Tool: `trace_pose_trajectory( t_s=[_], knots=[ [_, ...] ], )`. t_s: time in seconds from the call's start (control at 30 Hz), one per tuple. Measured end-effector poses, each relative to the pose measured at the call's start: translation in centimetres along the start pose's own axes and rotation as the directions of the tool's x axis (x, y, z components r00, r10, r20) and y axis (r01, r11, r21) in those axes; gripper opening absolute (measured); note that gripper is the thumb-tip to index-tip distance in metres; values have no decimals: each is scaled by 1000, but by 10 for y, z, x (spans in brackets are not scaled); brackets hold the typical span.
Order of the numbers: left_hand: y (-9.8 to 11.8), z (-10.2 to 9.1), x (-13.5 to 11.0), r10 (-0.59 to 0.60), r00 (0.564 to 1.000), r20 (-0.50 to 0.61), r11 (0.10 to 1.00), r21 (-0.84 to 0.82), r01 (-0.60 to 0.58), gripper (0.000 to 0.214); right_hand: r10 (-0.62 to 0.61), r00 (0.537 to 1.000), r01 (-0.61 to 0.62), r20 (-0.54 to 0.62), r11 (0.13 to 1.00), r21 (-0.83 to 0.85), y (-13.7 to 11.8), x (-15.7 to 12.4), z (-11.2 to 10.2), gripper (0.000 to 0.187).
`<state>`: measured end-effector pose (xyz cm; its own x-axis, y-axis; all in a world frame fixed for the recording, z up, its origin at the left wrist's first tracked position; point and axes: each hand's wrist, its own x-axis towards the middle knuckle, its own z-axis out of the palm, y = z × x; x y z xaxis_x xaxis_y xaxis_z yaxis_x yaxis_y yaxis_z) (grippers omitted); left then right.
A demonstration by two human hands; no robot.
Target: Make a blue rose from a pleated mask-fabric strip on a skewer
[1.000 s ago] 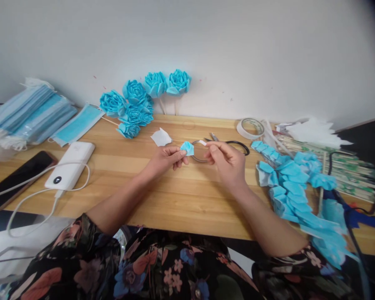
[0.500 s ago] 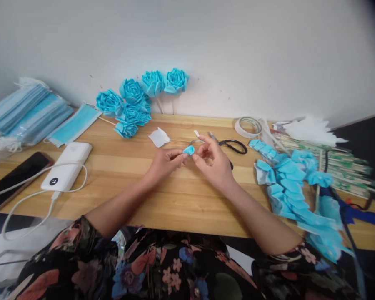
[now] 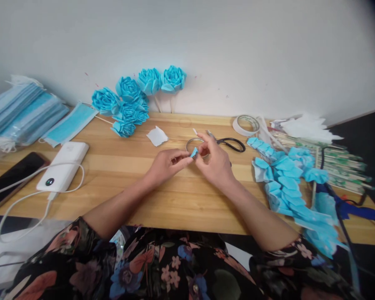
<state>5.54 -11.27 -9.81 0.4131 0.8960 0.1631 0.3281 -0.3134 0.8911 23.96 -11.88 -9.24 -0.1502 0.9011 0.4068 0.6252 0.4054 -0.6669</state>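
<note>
A small folded blue piece [image 3: 193, 153] is pinched between the fingertips of both hands over the middle of the wooden table [image 3: 181, 200]. My left hand [image 3: 167, 164] grips it from the left with fingers curled. My right hand [image 3: 214, 160] pinches it from the right. Just behind the hands lie black-handled scissors [image 3: 231, 143] and a thin wire ring [image 3: 190, 143]. A small white scrap [image 3: 157, 136] lies to the left of them.
Several blue fabric roses [image 3: 134, 102] on sticks lean at the wall. Stacked blue face masks [image 3: 21, 112], a white power bank [image 3: 62, 166] with cable and a phone [image 3: 6, 177] are at left. A tape roll [image 3: 246, 123], blue folded pieces [image 3: 287, 183] and stick packets [image 3: 340, 166] lie at right.
My right hand has come in from the right and closed on the blue piece. The piece now looks smaller and more tightly folded between both hands. The white bit that hand held is gone.
</note>
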Motion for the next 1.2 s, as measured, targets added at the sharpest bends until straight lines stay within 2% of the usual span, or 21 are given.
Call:
trace_pose_trajectory(
  t_s=[0.1, 0.23, 0.5, 0.77, 0.87, 1.0, 1.07, 1.2],
  knots=[
    [0, 0, 1, 75, 995, -68, 990, 121, -66, 29, -55, 998, 55, 17, 997, -45, 1, -1, 1, 58],
    [2, 1, 1, 151, 980, -127, 973, 192, -125, 21, -79, 996, 81, 42, 996, -34, -1, -2, 3, 59],
    [0, 1, 0, 97, 982, -162, 982, 176, -68, 34, -5, 999, 1, 47, 996, 85, -6, -2, 3, 51],
    [-1, 2, -1, 139, 979, -147, 969, 222, -104, 35, -27, 999, 25, 40, 998, 52, -1, -2, 7, 52],
    [1, 2, -1, 142, 976, -162, 968, 229, -103, 33, -80, 996, 81, 49, 997, -8, 1, -2, 6, 56],
    [3, 4, -2, 129, 977, -167, 972, 218, -91, 32, -162, 986, 167, 48, 977, -130, -1, -3, 6, 57],
    [3, 3, -2, 97, 980, -172, 980, 190, -64, 31, -182, 981, 190, 69, 973, -134, -3, -4, 6, 57],
    [0, -2, 1, -43, 980, -196, 999, 19, 48, 29, -132, 989, 127, 69, 989, 70, -6, -4, 1, 61]
  ],
)
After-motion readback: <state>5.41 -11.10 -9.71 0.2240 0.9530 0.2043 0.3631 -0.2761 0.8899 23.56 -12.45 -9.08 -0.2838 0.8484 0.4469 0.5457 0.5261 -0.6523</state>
